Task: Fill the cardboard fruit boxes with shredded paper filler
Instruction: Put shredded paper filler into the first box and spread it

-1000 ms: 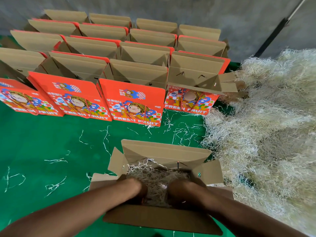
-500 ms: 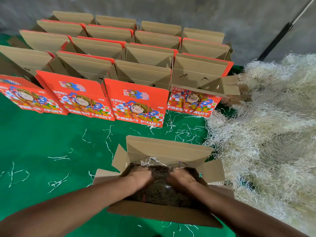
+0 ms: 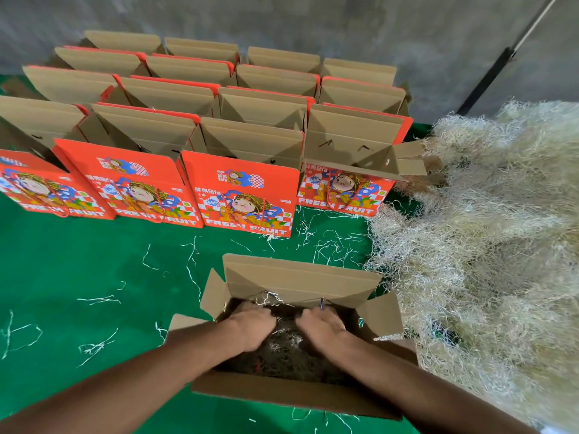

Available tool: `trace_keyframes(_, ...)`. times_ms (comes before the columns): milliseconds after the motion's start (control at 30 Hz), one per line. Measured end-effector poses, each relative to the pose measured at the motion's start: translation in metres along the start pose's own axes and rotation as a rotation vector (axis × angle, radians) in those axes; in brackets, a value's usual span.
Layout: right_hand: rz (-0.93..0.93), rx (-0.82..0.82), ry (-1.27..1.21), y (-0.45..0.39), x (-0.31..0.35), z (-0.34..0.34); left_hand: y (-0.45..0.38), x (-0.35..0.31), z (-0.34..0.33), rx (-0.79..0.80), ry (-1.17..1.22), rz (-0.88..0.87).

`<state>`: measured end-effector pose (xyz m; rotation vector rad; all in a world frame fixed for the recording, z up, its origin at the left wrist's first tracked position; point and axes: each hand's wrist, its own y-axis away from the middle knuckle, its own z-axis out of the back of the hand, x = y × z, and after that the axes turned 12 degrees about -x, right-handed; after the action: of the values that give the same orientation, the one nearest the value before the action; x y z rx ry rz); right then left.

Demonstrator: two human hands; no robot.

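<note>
An open cardboard fruit box (image 3: 297,278) stands on the green mat right in front of me, flaps spread outward. Shredded paper filler (image 3: 286,350) lies low inside it, in shadow. My left hand (image 3: 252,327) and my right hand (image 3: 322,327) are side by side inside the box, palms down, pressing on the filler near the back wall. A few pale strands stick up along that wall. The fingertips are partly sunk in the paper.
A big loose pile of shredded paper (image 3: 488,245) fills the right side, touching the box. Several rows of open red "FRESH FRUIT" boxes (image 3: 244,195) stand behind on the green mat (image 3: 94,277), which has stray strands. A grey wall is at the back.
Both hands have slid from the box's front edge toward its back wall and flattened out. The filler has been pushed down lower in the box.
</note>
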<state>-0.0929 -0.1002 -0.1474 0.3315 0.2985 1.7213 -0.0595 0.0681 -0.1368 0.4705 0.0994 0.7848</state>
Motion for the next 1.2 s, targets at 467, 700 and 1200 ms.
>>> trace_keyframes(467, 0.099, 0.114, 0.185, 0.027, -0.018, 0.005, 0.008, -0.001, -0.004, 0.198, -0.009, 0.082)
trace_keyframes(700, 0.228, 0.114, 0.147, 0.048, -0.027, -0.013, 0.008, -0.011, -0.022, 0.192, 0.218, 0.016)
trace_keyframes(1200, -0.074, 0.090, 0.144, 0.048, -0.013, 0.004, 0.012, -0.019, -0.025, 0.008, 0.209, 0.095)
